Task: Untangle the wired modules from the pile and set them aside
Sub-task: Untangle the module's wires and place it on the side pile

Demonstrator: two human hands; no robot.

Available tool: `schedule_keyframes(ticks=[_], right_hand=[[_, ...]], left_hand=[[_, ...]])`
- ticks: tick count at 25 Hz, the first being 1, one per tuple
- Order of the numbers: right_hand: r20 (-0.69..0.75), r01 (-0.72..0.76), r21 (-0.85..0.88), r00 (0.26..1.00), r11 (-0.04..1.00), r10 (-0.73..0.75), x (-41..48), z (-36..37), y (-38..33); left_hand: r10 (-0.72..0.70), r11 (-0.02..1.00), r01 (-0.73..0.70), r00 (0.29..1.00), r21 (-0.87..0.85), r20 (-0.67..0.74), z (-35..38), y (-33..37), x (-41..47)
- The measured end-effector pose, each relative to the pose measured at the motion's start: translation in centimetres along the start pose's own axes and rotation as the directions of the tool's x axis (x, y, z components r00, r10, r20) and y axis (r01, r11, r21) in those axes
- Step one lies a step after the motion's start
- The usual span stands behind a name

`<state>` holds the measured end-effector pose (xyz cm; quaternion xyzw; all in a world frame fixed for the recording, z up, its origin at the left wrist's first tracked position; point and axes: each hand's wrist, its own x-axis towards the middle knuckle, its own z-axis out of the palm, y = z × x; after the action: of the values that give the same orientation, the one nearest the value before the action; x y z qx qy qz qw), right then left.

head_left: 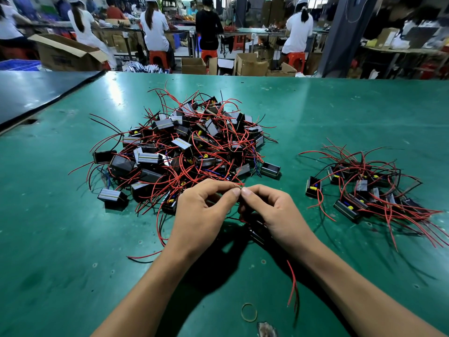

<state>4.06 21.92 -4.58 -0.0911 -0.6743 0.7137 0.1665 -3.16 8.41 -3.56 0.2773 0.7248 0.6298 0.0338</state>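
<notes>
A big tangled pile of black box modules with red and black wires lies on the green table ahead of me. A smaller group of sorted modules lies to the right. My left hand and my right hand meet fingertip to fingertip just in front of the pile, both pinching thin wire ends between thumb and forefinger. A dark module sits half hidden under my right hand, and its red wires trail back between my forearms.
A rubber band lies near the table's front edge, beside a small scrap. A dark panel adjoins the table at the far left. Beyond the table, several people sit on orange stools among cardboard boxes.
</notes>
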Motion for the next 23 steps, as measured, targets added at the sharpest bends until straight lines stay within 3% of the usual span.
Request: schedule_keyframes(ticks=[10, 23], right_hand=[[0.008, 0.128, -0.057, 0.992, 0.99, -0.128, 0.0, -0.86, -0.11], [0.022, 0.079, -0.005, 0.997, 0.997, -0.079, -0.07, -0.65, -0.11]], left_hand=[[-0.044, 0.999, 0.044, 0.999, -0.004, 0.026, -0.4, -0.18, 0.2], [-0.056, 0.998, 0.056, 0.997, -0.013, 0.054, -0.49, 0.21, 0.02]])
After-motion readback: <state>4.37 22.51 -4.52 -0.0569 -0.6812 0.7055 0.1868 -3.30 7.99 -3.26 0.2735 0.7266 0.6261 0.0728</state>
